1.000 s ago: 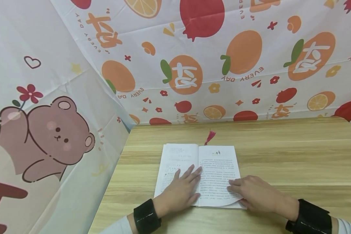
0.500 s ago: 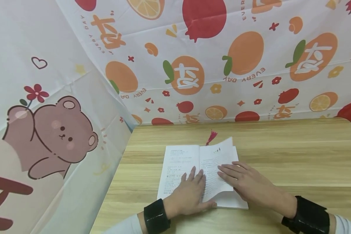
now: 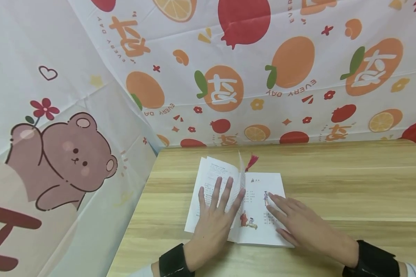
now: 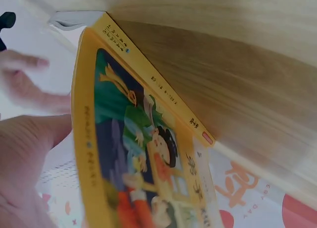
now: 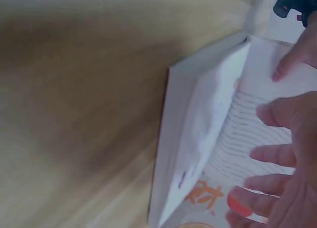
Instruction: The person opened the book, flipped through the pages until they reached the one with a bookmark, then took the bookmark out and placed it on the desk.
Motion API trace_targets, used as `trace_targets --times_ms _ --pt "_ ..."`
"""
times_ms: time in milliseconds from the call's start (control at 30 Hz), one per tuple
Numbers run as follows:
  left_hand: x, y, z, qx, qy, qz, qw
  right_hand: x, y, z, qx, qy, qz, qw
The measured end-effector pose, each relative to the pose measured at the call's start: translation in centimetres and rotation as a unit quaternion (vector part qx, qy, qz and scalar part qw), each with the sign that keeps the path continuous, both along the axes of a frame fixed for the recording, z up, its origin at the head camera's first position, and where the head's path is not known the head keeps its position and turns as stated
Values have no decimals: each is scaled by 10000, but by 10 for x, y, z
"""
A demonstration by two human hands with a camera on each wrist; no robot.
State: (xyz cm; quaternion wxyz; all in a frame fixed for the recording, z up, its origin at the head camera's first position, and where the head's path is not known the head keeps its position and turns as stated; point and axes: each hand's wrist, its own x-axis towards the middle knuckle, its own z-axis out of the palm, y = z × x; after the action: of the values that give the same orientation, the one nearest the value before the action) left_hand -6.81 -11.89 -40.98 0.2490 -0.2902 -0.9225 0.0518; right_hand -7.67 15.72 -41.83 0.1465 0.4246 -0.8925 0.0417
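Note:
An open book (image 3: 228, 237) lies on the wooden table. Its right page (image 3: 263, 181) carries small coloured drawings and lines of print. A thin leaf (image 3: 242, 169) stands up near the fold, leaning left. My left hand (image 3: 211, 223) spreads its fingers over the left page (image 3: 197, 184), the index finger against the raised leaf. Over the right page lie the straight fingers of my right hand (image 3: 301, 225), pinching nothing. In the left wrist view the yellow illustrated cover (image 4: 133, 139) tilts up off the table, beside the left thumb.
A red tassel (image 3: 252, 161) sticks out past the book's top edge. The wooden table (image 3: 350, 184) extends to the right and behind. A fruit-print cloth (image 3: 180, 92) hangs at the back, and a bear-print cloth (image 3: 72, 154) at the left.
My right hand lifted a right-hand leaf, which has swung left to the fold, uncovering an illustrated page. My left hand shifted left and spread its fingers over the left page.

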Motion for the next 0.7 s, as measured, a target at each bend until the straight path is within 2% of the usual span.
trace_targets --times_ms 167,233,300,367,400,500,600,700 --pt "-4 -6 7 124 544 -324 9979 5 5 -8 272 -807 -7 9964" --pt "-6 -10 8 -4 655 -367 9972 6 6 -9 334 -1053 7 9939" --pt "-8 -12 8 -378 535 -309 9974 6 6 -10 398 -1187 21 9921" --pt "-8 -14 6 -989 162 -241 9947 7 7 -11 434 -1223 32 9915" --pt "-9 -14 4 -1321 -88 -250 9909 7 7 -11 436 -1219 34 9916" --pt "-9 -13 -1 -2099 -862 -422 9730 7 8 -11 392 -1340 -15 9902" --pt "-9 -12 -5 -2276 -1414 -569 9617 5 8 -10 341 -1623 -84 9861" --pt "-9 -12 -4 -1975 -1942 -505 9595 2 7 -8 361 -1875 -119 9815"
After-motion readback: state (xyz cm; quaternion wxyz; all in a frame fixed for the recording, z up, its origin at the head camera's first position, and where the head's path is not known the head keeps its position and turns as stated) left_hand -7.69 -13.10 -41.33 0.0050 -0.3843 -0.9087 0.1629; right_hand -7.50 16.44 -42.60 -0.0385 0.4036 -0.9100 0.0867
